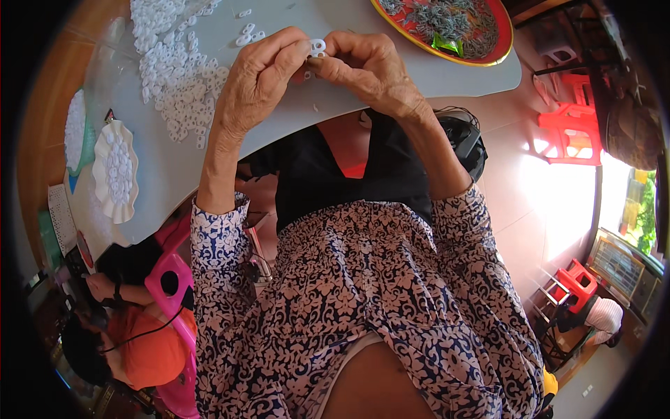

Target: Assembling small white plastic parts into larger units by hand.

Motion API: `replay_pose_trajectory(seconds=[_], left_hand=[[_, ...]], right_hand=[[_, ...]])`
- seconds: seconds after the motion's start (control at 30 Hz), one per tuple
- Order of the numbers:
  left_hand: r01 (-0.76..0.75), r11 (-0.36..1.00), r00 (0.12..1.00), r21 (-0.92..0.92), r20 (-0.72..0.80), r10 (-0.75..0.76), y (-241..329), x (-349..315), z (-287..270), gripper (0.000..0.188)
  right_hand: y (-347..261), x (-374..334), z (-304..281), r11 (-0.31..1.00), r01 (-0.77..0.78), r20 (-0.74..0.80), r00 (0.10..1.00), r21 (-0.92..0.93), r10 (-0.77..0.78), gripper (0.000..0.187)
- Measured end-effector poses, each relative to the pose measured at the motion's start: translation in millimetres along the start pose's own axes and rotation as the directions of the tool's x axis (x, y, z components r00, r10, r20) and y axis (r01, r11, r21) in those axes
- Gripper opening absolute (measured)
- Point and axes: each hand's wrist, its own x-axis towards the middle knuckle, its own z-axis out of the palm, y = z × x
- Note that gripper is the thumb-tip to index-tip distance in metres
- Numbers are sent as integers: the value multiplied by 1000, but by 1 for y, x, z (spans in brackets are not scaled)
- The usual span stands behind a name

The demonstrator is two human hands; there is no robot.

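Note:
Close together above the table's near edge, my left hand (269, 78) and my right hand (370, 73) pinch a small white plastic piece with round holes (317, 46) between their fingertips. Both hands are closed on it. Beyond and left of my left hand spreads a heap of similar white pieces (178, 77), with a few loose ones (249, 35) nearer to the fingers. To the right of my right hand stands a round red tray with a yellow rim (504, 43). It holds many thin grey parts (447, 24) and a small green packet (448, 45).
A scalloped white dish (105, 202) of white pieces sits at the grey table's (453, 80) left end. Beside it is a green container (87, 143). Another person in orange (150, 342) sits on a pink chair (167, 279) at left. Red stools (569, 129) stand on the right.

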Motion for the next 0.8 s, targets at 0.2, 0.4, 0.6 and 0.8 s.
replay_pose_trajectory(seconds=[0.2, 0.4, 0.6, 0.8], left_hand=[[-11, 999, 994, 42, 110, 7, -2, 1, -4, 25], [23, 999, 999, 24, 36, -24, -3, -3, -2, 24], [77, 995, 995, -59, -63, -81, -8, -8, 3, 25], [135, 982, 988, -133, -54, -143, -9, -11, 10, 28]], right_hand=[[1, 1, -5, 1000, -4, 43, 999, 2, 4, 17], [-7, 2, 1, 1000, -9, -34, 999, -20, 8, 21], [2, 1, 4, 983, 137, -100, 987, 125, -125, 34], [2, 0, 13, 987, 158, -160, 975, 34, -151, 32]])
